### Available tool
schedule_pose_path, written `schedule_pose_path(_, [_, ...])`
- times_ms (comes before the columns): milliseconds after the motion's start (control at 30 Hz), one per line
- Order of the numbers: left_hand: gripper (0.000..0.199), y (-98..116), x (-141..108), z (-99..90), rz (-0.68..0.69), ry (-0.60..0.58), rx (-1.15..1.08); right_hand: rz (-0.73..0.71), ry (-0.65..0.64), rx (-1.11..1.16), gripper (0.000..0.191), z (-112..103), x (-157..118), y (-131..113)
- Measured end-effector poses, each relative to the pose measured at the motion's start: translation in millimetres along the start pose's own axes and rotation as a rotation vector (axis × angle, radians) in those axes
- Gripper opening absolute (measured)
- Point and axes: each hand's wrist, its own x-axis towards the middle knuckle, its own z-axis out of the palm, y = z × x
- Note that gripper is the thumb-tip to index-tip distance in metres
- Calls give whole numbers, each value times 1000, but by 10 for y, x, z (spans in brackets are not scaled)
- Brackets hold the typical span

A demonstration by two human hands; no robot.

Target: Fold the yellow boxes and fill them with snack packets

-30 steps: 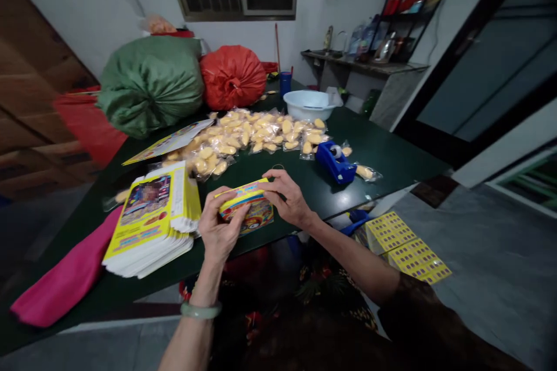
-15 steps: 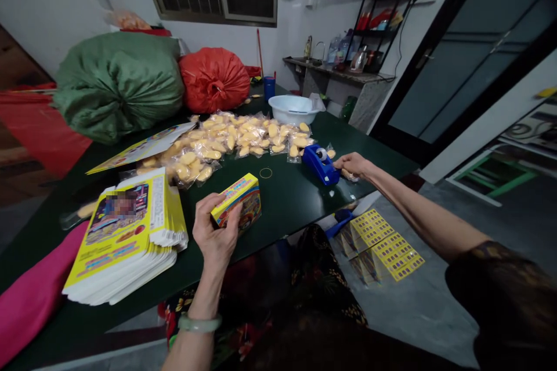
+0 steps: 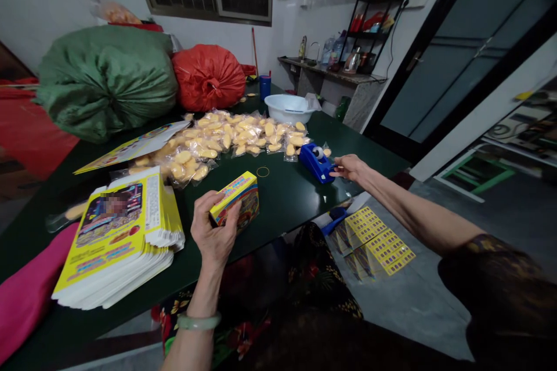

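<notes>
My left hand (image 3: 213,229) grips a small yellow printed box (image 3: 235,199) above the dark green table (image 3: 282,203), its fingers across the box's near end. My right hand (image 3: 350,167) is stretched out, fingers apart, its fingertips at the end of a blue tape dispenser (image 3: 316,163). Nothing shows in that hand. Left of my left hand lies a thick stack of flat yellow printed cards (image 3: 117,243). A heap of clear bags with yellow pieces inside (image 3: 221,142) lies farther along the table, with a thin rubber band (image 3: 263,171) in front of it.
A pink cloth (image 3: 26,284) lies at the table's left edge. Behind the bags stand a green sack (image 3: 107,84), a red sack (image 3: 209,78), a white basin (image 3: 287,109) and a blue cup (image 3: 265,86). Yellow sticker sheets (image 3: 374,240) lie beyond the table's near right edge.
My right hand has left the box and gone to the tape dispenser, closing in on it over the last half second. My left hand still has the box.
</notes>
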Motion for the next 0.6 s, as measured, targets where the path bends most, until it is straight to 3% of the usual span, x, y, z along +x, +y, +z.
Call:
schedule_pose_path(167, [35,-17,7,0,1,-2,-26,-127,60,25,16,-46,-259,314])
schedule_pose_path(300, [34,-16,3,-2,1,5,-9,-155,108,-126,15,5,-243,536])
schedule_pose_path(467, [32,9,24,3,-23,18,-50,-226,157,-413,23,2,-181,586])
schedule_pose_path(600, [25,46,55,0,-86,-7,-132,-389,170,-546,25,22,-477,632])
